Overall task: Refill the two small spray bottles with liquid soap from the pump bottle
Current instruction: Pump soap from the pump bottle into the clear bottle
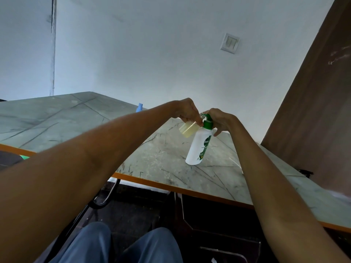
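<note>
The pump bottle (197, 147), white with a green pump head and a green label, is stood on the marble-patterned bench (163, 160) and is taken here as the landmark. It is seen leaning slightly in the wide-angle view, its base on the bench top, well back from the orange front edge.

A small clear spray bottle (188, 129), partly filled with pale yellow liquid, is held in the air just to the left of the pump head, tilted, with its open neck brought up against the green nozzle. It is gripped near its neck by the left hand (187, 111), the fingers (198, 121) curled closely round it.

The right hand (221, 120) is laid over the top and right side of the pump head. Its fingers are bent round the head, with the thumb pointing down beside the bottle's shoulder; whether the pump is being pressed down cannot be told.

Behind and to the left of the pump bottle, partly hidden by the left forearm, a small blue object (139, 107) is seen on the bench; what it is cannot be made out.

On the wall above and to the right of the pump bottle a white light switch (230, 43) is mounted. A brown wooden panel (313, 111) is stood at the far right. Below the bench edge, the person's knees in blue trousers (121, 245) are visible.
</note>
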`<state>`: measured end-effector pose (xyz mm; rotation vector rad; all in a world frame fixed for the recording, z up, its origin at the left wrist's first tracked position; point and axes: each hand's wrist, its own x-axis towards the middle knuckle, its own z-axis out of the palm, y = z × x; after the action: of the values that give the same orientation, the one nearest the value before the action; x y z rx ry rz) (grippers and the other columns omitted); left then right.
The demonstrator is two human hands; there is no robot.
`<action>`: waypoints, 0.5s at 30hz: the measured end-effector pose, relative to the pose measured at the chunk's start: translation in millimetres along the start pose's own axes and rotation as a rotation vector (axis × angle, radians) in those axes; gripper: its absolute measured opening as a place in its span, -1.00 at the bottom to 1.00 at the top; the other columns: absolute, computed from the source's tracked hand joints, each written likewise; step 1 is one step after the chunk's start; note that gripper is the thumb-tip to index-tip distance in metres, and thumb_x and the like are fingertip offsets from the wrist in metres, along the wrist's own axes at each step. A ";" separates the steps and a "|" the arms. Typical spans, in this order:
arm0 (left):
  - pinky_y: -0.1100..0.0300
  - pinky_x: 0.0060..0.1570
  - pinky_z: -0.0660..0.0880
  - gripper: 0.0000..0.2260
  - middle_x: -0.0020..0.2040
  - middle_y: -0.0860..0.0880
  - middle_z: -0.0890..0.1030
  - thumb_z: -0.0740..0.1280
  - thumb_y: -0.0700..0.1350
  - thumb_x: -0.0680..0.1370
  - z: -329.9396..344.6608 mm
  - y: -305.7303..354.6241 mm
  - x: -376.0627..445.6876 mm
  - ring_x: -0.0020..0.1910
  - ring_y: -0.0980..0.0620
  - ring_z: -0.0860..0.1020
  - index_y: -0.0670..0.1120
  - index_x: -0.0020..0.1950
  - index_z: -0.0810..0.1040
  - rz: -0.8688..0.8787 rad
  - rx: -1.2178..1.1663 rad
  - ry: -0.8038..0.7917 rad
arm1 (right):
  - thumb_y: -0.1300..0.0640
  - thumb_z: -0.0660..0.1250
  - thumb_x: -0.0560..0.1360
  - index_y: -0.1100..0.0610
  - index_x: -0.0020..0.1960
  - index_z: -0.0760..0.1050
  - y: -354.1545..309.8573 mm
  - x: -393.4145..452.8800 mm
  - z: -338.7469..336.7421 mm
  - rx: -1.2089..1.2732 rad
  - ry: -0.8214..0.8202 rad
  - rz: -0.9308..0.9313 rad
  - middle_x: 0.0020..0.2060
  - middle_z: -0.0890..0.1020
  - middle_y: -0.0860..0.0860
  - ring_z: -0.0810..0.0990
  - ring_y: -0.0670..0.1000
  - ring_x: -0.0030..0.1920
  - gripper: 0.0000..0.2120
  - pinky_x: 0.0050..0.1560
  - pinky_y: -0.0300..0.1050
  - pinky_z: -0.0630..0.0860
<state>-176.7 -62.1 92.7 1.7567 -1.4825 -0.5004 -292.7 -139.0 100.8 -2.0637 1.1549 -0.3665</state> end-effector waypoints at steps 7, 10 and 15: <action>0.20 -0.08 0.55 -0.64 -0.04 -0.11 0.60 0.50 -0.16 0.37 0.3 2.5 -1.1 -0.08 -0.03 0.56 -0.26 0.11 0.61 0.008 0.019 -0.012 | 0.16 -0.08 0.58 0.14 0.37 0.34 1.8 -1.3 0.5 0.011 -0.003 0.014 0.34 0.39 0.23 0.36 0.23 0.34 -0.58 0.33 0.28 0.26; 0.25 -0.14 0.55 -0.65 -0.10 -0.08 0.60 0.50 -0.17 0.37 0.8 1.3 -1.2 -0.13 0.00 0.55 -0.26 0.11 0.61 0.009 0.040 -0.018 | 0.18 -0.08 0.57 0.13 0.37 0.34 6.6 0.8 2.4 0.020 0.003 0.009 0.35 0.38 0.22 0.35 0.24 0.34 -0.57 0.36 0.31 0.23; 0.32 -0.25 0.55 -0.67 -0.09 -0.06 0.60 0.50 -0.16 0.37 -1.1 3.5 -0.7 -0.11 0.00 0.56 -0.25 0.08 0.62 0.007 0.020 -0.002 | 0.17 -0.10 0.57 0.13 0.35 0.37 2.1 5.2 -3.4 0.027 -0.022 0.000 0.34 0.40 0.22 0.37 0.23 0.34 -0.57 0.27 0.29 0.26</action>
<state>-178.4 -61.2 96.0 1.7667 -1.4990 -0.4848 -293.0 -145.5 101.1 -2.0399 1.1304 -0.3563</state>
